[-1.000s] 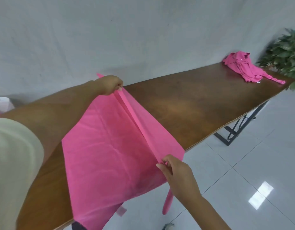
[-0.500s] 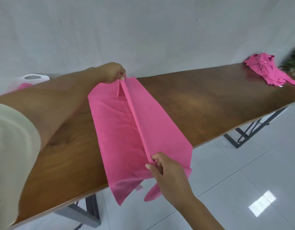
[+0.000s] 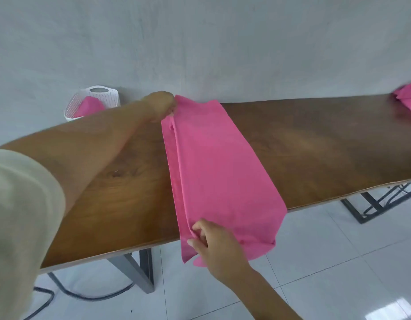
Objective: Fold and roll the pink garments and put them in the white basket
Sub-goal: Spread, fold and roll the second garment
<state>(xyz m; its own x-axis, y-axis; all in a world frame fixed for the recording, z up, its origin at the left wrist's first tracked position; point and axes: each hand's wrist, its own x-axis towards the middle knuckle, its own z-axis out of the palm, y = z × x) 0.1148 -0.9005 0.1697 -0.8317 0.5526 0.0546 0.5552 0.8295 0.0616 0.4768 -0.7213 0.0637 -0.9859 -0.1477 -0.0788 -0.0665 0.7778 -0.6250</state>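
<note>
White basket (image 3: 93,100) sits by the table's far left corner; we can't tell if it stands on the table. One rolled pink garment (image 3: 89,108) is already in it. Our left hand (image 3: 160,105) is at the far edge of the table (image 3: 315,146), blurred, fingers curled onto the far end of the folded pink garment (image 3: 218,172). That garment lies as a strip, long axis from far edge to near edge, with the near end hanging off. Our right hand (image 3: 213,241) pinches that near end at the left fold, fingers clamped on cloth. We judge the roll should run along the long axis; left hand is nearer the basket. Crumpled pink garment (image 3: 407,98) waits at the far right corner.
</note>
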